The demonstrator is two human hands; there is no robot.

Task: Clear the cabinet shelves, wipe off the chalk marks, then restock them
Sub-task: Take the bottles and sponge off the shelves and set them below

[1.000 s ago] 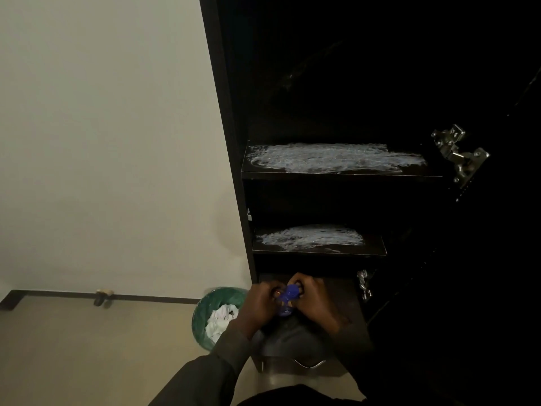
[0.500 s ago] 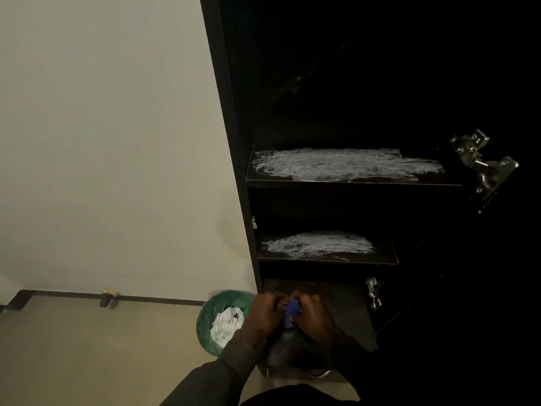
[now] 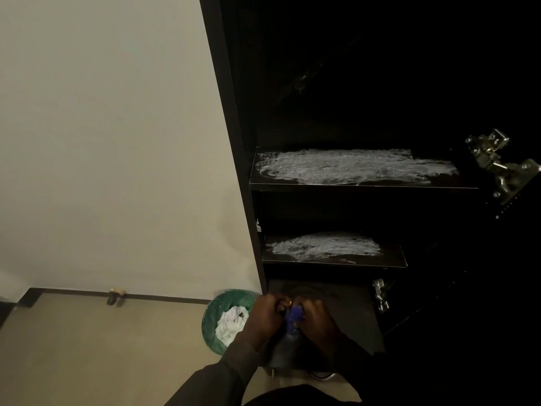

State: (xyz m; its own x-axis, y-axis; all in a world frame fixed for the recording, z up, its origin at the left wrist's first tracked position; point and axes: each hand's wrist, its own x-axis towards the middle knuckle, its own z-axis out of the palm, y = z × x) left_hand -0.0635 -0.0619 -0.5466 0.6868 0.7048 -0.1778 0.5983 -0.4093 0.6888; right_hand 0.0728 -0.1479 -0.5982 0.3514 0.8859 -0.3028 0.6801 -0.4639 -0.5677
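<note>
A tall black cabinet stands open with two bare shelves. The upper shelf (image 3: 363, 185) and the lower shelf (image 3: 336, 263) are both smeared with white chalk marks. Low in front of the cabinet, my left hand (image 3: 265, 317) and my right hand (image 3: 317, 320) are curled close together round a small blue object (image 3: 293, 316). It looks like the cap of a dark bottle (image 3: 285, 347) below it. What exactly the blue thing is stays unclear in the dim light.
A green waste bin (image 3: 216, 320) with crumpled white paper stands on the floor left of the cabinet. Metal hinges (image 3: 497, 165) stick out on the open door at the right. A pale wall and a dark skirting board lie to the left.
The view has shifted a little, so shelves and hinges sit lower and further right. My hands stay clasped round the blue object and have sunk slightly in the frame.
</note>
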